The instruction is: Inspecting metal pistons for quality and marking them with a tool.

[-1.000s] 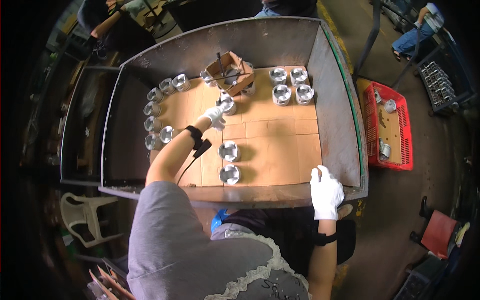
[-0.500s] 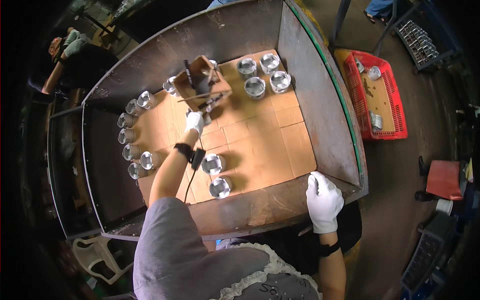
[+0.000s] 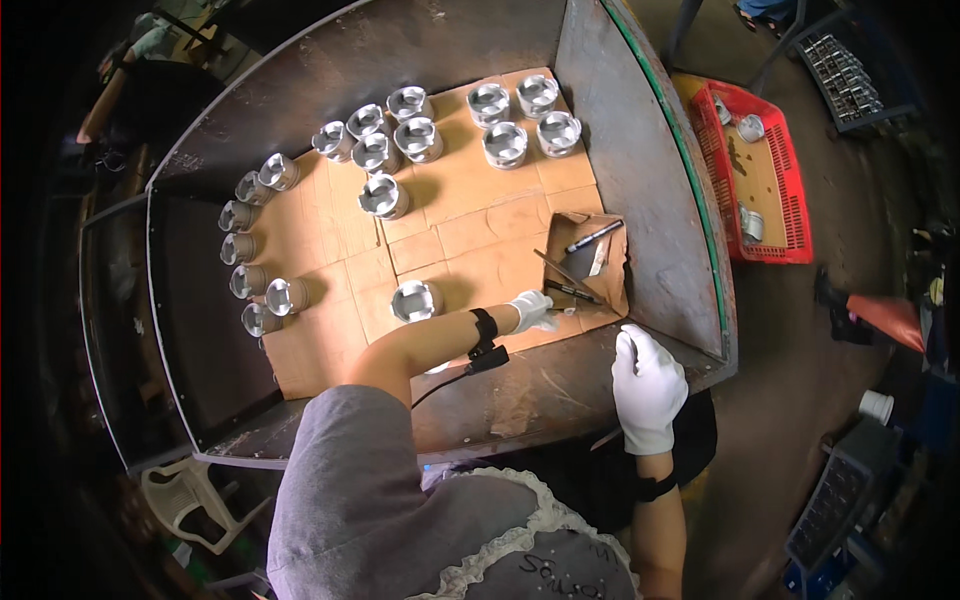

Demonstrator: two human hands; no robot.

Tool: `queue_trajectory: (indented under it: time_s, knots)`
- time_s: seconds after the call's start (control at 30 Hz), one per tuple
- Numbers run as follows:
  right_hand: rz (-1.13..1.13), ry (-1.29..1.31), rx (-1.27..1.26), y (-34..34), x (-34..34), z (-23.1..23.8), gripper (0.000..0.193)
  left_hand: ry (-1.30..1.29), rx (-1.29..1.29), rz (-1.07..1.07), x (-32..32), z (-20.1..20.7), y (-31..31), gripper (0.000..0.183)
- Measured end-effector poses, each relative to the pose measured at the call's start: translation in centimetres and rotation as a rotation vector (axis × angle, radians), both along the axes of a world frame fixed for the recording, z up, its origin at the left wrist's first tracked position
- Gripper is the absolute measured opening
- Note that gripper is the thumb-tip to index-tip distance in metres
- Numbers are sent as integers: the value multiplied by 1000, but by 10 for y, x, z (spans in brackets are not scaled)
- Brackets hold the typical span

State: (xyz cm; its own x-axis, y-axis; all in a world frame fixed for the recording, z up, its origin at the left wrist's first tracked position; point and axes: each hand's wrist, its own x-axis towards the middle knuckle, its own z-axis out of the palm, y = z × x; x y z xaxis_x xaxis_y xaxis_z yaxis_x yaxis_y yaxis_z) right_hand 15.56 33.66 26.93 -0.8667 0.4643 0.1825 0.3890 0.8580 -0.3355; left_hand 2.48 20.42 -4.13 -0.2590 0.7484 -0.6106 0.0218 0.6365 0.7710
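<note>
Head camera view: a person's white-gloved left hand (image 3: 530,312) reaches across the near edge of a high-walled metal counter (image 3: 650,170), its fingers at the near left side of an open cardboard box (image 3: 619,258). Whether those fingers grip the box or merely sit against it, one cannot tell. The box lies near the counter's near right corner, with a dark marker (image 3: 595,236), a thin stick (image 3: 568,276) and a black pen (image 3: 574,292) inside or across it.

The white-gloved right hand (image 3: 648,385) is by the near edge, close to the same corner, closed, its fingers curled and thumb near the forefinger. Black straps circle both wrists, and a dark cable (image 3: 440,388) trails from the left one.

Silver pistons stand on the flattened cardboard (image 3: 480,230) lining the counter. Four form a block (image 3: 504,145) near the far right corner; six gather in a cluster (image 3: 376,154) near the middle of the far edge; seven more make a curved row (image 3: 237,247) along the left edge. A single piston (image 3: 416,300) stands toward the near edge, beside the left forearm.

Beyond the counter's right edge, a red basket (image 3: 797,205) on the floor holds more pistons, and a pale plastic chair (image 3: 190,505) stands outside the near left corner.
</note>
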Motion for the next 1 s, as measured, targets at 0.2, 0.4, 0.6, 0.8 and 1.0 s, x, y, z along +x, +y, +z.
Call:
queue_trajectory:
  time_s: [0.2, 0.4, 0.6, 0.8, 1.0]
  knots:
    - [-12, 48, -15, 3, 1, 3, 12, 270, -128, -65, -24, 63, -26, 42]
    - [-60, -10, -16, 2, 4, -2, 12, 1466, -786, 50, -158, 68, -113, 42]
    - [-45, 18, -13, -1, 1, -1, 11, 1363, -515, 154, -218, 64, -194, 42]
    - [-49, 78, -10, 4, 4, -3, 9, 881, -385, 340, -197, 127, -141, 43]
    - [-2, 143, -5, 9, 11, -6, 8, 242, 148, 932, -106, 247, -96, 49]
